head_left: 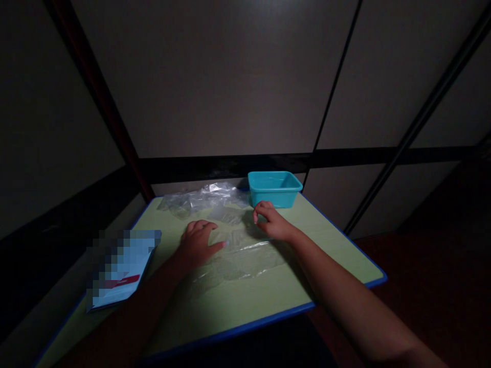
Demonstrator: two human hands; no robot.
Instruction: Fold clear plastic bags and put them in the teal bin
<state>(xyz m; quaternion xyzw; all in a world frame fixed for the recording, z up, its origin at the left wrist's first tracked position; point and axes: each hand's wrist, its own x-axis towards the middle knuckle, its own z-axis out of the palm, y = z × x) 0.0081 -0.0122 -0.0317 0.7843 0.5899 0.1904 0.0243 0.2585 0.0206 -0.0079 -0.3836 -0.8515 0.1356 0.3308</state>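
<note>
A clear plastic bag (249, 260) lies flattened across the middle of the table, thin and hard to trace in the dim light. At its left side is my left hand (198, 243), open, with the thumb stretched apart from the fingers. My right hand (270, 221) hovers above the bag's far right part, just in front of a turquoise plastic basin (275, 197). Its fingers are loosely curved, with a gap to the thumb, and I see nothing in them. Between and beyond the hands lies a small clear plastic piece (226, 214), its kind unclear.
A crumpled heap of clear plastic (209, 197) lies along the back of the pale green table (238, 312), which has a blue edge. At the left is a flat blue and white item (134, 271), partly blurred out. Panelled doors (230, 92) stand right behind the table.
</note>
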